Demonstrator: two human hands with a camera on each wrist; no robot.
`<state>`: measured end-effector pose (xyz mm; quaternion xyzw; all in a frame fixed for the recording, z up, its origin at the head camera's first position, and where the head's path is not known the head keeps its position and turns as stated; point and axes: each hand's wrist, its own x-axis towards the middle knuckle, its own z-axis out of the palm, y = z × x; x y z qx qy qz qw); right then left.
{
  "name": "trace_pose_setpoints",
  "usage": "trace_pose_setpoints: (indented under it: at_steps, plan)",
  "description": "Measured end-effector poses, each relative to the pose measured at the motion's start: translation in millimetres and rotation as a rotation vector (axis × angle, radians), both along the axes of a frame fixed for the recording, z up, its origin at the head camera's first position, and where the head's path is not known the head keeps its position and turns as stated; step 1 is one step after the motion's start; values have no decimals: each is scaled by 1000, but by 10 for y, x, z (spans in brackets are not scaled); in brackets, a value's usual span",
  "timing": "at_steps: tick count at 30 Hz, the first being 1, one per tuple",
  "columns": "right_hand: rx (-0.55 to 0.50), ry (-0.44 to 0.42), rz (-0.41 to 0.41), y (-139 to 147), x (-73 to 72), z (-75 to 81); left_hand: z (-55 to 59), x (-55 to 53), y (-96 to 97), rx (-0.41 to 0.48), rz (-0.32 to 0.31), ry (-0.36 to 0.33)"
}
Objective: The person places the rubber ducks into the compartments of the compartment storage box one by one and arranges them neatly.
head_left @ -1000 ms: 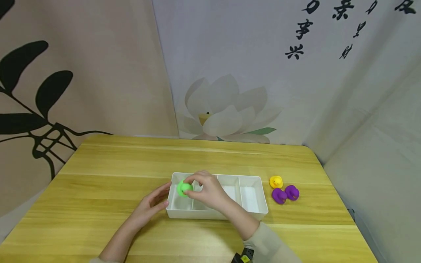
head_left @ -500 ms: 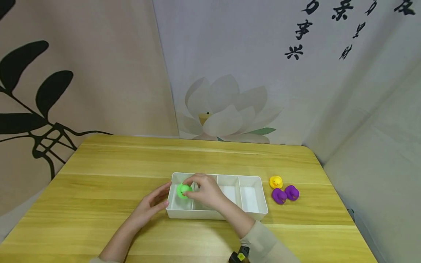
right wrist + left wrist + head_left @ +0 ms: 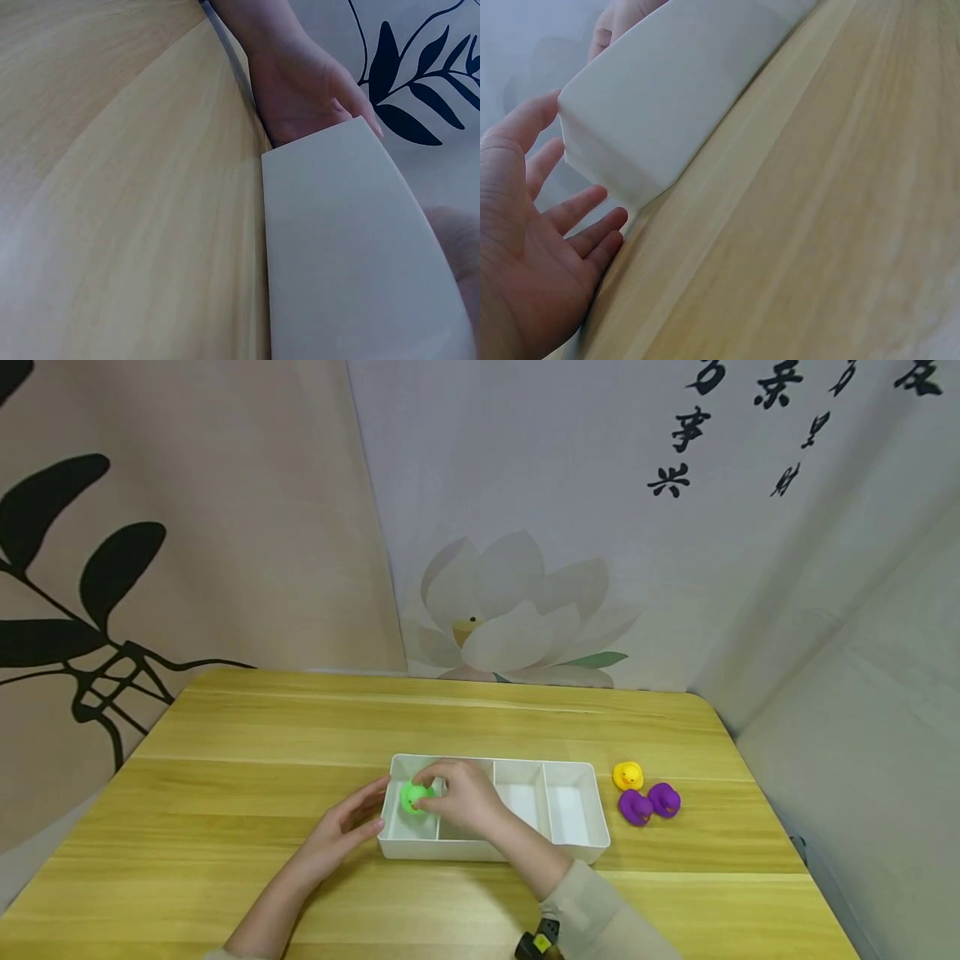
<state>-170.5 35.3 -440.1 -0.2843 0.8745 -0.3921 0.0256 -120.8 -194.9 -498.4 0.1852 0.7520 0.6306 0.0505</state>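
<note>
Green duck, between right-hand fingers, left end of white tray

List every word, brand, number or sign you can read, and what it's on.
"事": black brush character on the white printed backdrop.
"兴": same backdrop, below it.
Probably "万": above both, cropped by the picture's edge.
Remaining characters: same backdrop, too stylised or cropped to read surely.
White divided box, toy ducks: no readable lettering.
Wrist device: any marking too small.

A wood-grain table occupies 6 o'clock. Pale cloth hangs behind it, bearing black leaves at 10 o'clock and black writing at 2 o'clock.
</note>
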Motion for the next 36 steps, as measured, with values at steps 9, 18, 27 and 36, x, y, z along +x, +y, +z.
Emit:
trace_pose_setpoints:
  at_steps: [9,18,27,36]
  plan:
    - [70,4,-17,-41,-30,-53,-3,2,1,9,-6,15]
    - [136,-47,-41,-95,-33,-29,0,6,-1,14,-12,15]
    - [207,-94,-71,-124,-14,10,15,16,4,14,-12,1]
    - [178,-68,-81,-99,25,49,12,9,-3,6,-12,3]
